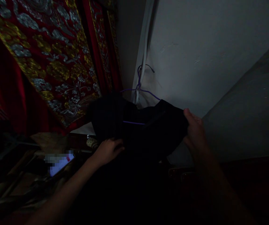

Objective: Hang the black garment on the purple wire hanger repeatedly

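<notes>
- Hanging just right of centre at the upper middle of the frame, the purple hanger (139, 85) has a dark garment (146, 140) draped over it, which fills the middle and fades into the black lower centre.
- Judging by how it lies, getting the cloth onto the hanger is mostly done: the upper wires run under both shoulders, and the lower bar shows inside the neckline. Whether any smoothing is left is too dark to tell.
- The hanger's hook overlaps a white cord (144, 53) in front of the pale wall (195, 47); whether the cord bears its weight cannot be made out.
- The right hand (196, 129), right of centre, has its grip closed on the garment's shoulder edge, thumb on top and fingers behind. Its forearm (216, 178) rises from the lower right corner.
- The left hand (108, 151), left of centre, lies back-up against the garment's front, fingers loosely curled; I cannot tell whether that grip pinches any fabric. Its forearm slants up from the lower left.
- Red embroidered cloth (55, 62) fills the upper left; below it are a lit phone (61, 164) and a pale clog (92, 142).
</notes>
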`<state>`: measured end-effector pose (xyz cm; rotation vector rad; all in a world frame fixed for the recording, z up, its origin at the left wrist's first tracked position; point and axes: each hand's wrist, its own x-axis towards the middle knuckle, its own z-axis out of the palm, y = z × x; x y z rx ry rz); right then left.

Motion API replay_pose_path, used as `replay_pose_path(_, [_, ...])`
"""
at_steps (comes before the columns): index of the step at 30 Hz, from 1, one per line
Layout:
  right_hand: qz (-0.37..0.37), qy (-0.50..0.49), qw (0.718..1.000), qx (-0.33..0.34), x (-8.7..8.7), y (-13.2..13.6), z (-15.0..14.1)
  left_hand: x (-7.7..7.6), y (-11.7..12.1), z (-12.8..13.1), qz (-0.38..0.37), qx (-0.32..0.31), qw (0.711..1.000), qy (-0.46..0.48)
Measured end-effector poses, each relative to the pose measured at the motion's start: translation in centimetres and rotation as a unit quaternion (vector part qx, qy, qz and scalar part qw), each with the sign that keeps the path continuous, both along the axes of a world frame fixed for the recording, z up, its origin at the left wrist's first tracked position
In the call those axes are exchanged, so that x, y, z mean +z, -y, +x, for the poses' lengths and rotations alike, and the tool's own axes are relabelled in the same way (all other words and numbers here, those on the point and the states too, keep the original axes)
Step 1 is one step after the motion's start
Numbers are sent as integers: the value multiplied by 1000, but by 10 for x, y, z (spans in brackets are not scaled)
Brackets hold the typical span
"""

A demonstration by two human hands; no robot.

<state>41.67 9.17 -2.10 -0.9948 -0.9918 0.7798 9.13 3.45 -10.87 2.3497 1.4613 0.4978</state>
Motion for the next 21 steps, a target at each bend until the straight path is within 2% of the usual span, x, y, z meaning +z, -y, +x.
replay_pose_path(2, [6, 60, 998, -31, -9, -8, 5, -14, 11, 2, -1, 12, 998, 54])
replay_pose_path(4, [26, 127, 987, -93, -27, -7, 4, -28, 25, 7, 16, 44, 992, 115])
replay_pose_path(7, [58, 173, 960, -212, -67, 24, -21, -46, 42, 21, 57, 109, 971, 207])
replay_pose_path(8, [45, 155, 961, -223, -82, 42, -35, -51, 46, 28, 68, 123, 960, 241])
replay_pose_path(9, [12, 119, 971, -205, -95, 61, -51, -54, 49, 35, 75, 134, 948, 278])
replay_pose_path(11, [-75, 45, 992, -96, -116, 99, -85, -57, 55, 49, 78, 152, 916, 364])
replay_pose_path(13, [-137, 27, 988, 70, -127, 126, -116, -57, 60, 63, 63, 167, 874, 453])
replay_pose_path(15, [-137, 33, 978, 155, -130, 137, -136, -55, 66, 72, 36, 169, 835, 523])
replay_pose_path(18, [-129, 53, 976, 169, -128, 132, -144, -53, 75, 76, 4, 165, 805, 570])
replay_pose_path(21, [-143, 57, 975, 158, -129, 123, -139, -53, 79, 74, -12, 175, 798, 576])
